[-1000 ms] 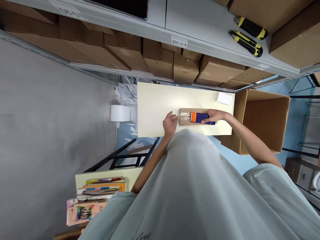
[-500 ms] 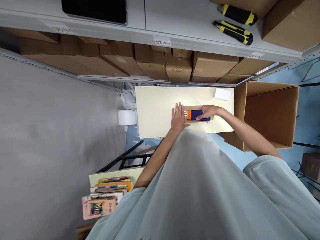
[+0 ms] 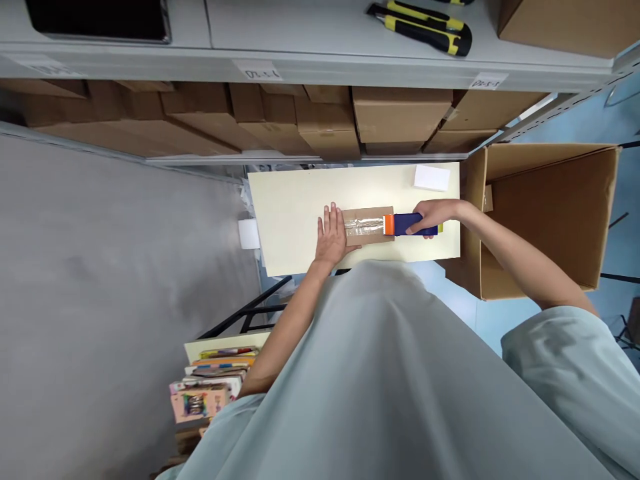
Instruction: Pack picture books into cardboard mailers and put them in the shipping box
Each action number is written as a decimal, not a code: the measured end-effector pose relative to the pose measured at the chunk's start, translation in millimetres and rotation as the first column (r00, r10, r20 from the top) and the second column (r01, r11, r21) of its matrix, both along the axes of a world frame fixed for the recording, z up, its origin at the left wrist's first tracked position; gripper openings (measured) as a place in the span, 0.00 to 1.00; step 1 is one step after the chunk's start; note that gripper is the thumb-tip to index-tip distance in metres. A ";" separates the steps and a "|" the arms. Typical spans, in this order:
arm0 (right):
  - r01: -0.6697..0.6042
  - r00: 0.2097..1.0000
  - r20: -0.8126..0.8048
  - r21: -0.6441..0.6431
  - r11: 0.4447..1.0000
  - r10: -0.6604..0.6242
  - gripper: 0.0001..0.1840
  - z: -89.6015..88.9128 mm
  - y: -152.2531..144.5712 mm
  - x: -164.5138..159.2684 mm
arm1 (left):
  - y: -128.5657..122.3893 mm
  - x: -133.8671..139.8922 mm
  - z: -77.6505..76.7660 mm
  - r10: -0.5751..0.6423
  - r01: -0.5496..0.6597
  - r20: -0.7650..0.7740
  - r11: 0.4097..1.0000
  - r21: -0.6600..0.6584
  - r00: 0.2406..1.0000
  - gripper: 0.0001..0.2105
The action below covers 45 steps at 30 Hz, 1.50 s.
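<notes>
A small brown cardboard box [image 3: 367,239] lies on the cream tabletop [image 3: 290,213]. My left hand [image 3: 331,240] rests with fingers stretched out on the left end of the box. In my right hand [image 3: 434,215] is a blue and orange tape dispenser [image 3: 400,225], its orange end at the right end of the box. A shiny strip of clear tape [image 3: 364,227] runs along the top of the box from my left hand to the dispenser.
A small white box [image 3: 431,178] sits at the tabletop's back right. An open carton [image 3: 550,220] stands to the right. Cardboard boxes [image 3: 400,117] fill the shelf ahead, with a utility knife [image 3: 425,28] above. Books [image 3: 220,373] are stacked at lower left; a white roll [image 3: 249,234] is left of the table.
My right hand has drawn the tape dispenser rightward along the box, and a longer strip of tape now shows. My left hand stays on the box's left end. The camera view has shifted.
</notes>
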State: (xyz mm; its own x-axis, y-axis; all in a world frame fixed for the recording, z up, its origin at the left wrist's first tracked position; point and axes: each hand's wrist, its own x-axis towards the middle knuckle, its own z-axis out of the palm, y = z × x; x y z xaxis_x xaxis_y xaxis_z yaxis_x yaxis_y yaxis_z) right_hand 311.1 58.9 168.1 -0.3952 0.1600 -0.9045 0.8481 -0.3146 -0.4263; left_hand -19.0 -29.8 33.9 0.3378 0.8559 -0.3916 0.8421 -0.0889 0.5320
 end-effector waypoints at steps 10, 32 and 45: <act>-0.029 0.997 -0.075 -0.028 0.999 0.027 0.37 -20.9 1.4 71.7 | 5.6 9.1 5.6 0.037 -0.041 -0.065 0.997 -0.063 0.997 0.67; -0.265 0.899 0.434 0.449 0.853 0.051 0.18 -74.2 -63.9 -22.2 | 4.7 8.5 -1.6 -0.072 0.066 -0.229 0.997 -0.033 0.971 0.70; -0.072 0.903 0.339 0.724 0.686 -0.264 0.31 5.6 -67.3 -12.8 | 8.2 63.5 66.6 -0.246 0.190 0.126 0.918 0.348 0.961 0.57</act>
State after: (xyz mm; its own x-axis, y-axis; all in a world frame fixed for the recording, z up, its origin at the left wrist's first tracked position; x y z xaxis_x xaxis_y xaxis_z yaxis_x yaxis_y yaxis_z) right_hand 298.3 -8.4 173.7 0.0149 0.8276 -0.5611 0.9691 -0.1501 -0.1958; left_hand 44.5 -21.6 100.5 0.5657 0.8243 -0.0239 0.6853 -0.4539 0.5695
